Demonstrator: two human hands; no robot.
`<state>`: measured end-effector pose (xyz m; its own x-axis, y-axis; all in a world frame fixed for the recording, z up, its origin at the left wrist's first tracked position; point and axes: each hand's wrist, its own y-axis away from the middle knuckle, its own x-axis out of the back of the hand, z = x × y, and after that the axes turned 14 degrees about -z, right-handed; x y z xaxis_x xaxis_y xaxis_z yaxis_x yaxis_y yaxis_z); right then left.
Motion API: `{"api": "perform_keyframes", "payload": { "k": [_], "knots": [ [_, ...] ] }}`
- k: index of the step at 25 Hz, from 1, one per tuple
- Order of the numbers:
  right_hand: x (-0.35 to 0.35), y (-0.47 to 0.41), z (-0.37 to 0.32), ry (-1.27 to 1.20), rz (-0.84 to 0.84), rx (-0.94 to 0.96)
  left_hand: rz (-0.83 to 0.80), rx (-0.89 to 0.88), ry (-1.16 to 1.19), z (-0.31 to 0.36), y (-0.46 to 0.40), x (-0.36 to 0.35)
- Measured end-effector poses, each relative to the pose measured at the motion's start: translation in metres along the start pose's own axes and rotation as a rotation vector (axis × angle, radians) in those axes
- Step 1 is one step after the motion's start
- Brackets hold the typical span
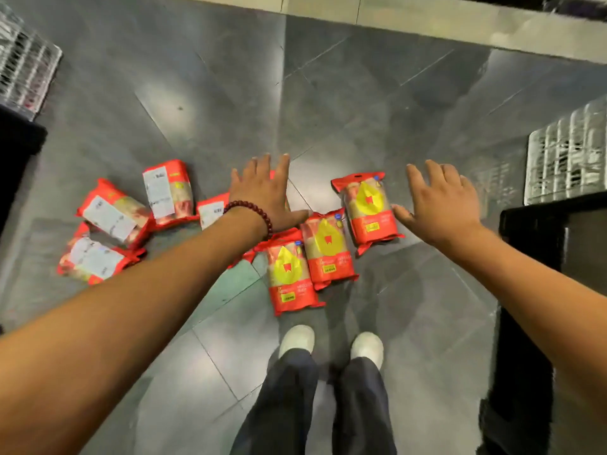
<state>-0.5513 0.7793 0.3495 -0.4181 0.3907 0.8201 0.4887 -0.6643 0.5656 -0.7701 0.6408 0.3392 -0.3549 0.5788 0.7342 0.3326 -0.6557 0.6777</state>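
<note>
You had a dark grey tiled floor (pixel 361 93) under you, glossy and streaked with light. Three red packets lay on it face up, just ahead of your white shoes (pixel 297 339): the near packet (pixel 290 274) touching the middle packet (pixel 326 249), the far packet (pixel 368 211) just beside that one, all tilted the same way. Off to your left, a cluster of packets (pixel 113 215) lay label side up, bunched and overlapping, and a half-hidden packet (pixel 212 211) showed only in part.

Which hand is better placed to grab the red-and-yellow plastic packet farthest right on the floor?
Right. The open right hand has its thumb beside that red-and-yellow plastic packet; the left hand is over packets further left.
</note>
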Motion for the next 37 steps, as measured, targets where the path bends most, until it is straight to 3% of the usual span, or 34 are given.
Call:
{"api": "perform_keyframes", "payload": {
  "k": [6,8,10,13,17,20,24,27,33,37],
  "knots": [
    [-0.175,-0.153,0.036,0.009,-0.059,0.069,-0.055,0.052,-0.003,0.028,-0.149,-0.171],
    [-0.238,-0.199,0.048,-0.028,-0.083,0.075,-0.093,0.114,0.159,0.042,-0.191,-0.238],
    [-0.290,-0.244,0.061,-0.107,-0.104,0.027,-0.179,0.239,0.466,0.058,-0.229,-0.301],
    [-0.360,-0.308,0.080,-0.382,-0.208,-0.062,-0.257,0.409,0.822,0.088,-0.277,-0.373],
    [-0.416,-0.351,0.096,-1.000,-0.255,-0.142,-0.086,0.452,1.018,0.112,-0.321,-0.404],
    [-0.427,-0.330,0.106,-1.132,-0.256,-0.117,0.031,0.464,1.242,0.118,-0.317,-0.406],
    [-0.411,-0.252,0.120,-1.260,-0.299,-0.179,0.063,0.450,1.327,0.117,-0.272,-0.378],
    [-0.356,-0.184,0.112,-1.346,-0.279,-0.176,0.067,0.447,1.353,0.109,-0.208,-0.319],
    [-0.131,-0.040,0.064,-1.331,-0.230,-0.070,0.150,0.433,1.384,0.054,-0.029,-0.136],
    [0.011,0.029,0.019,-1.221,-0.204,0.154,0.286,0.444,1.452,0.002,0.087,-0.046]
  ]
}}
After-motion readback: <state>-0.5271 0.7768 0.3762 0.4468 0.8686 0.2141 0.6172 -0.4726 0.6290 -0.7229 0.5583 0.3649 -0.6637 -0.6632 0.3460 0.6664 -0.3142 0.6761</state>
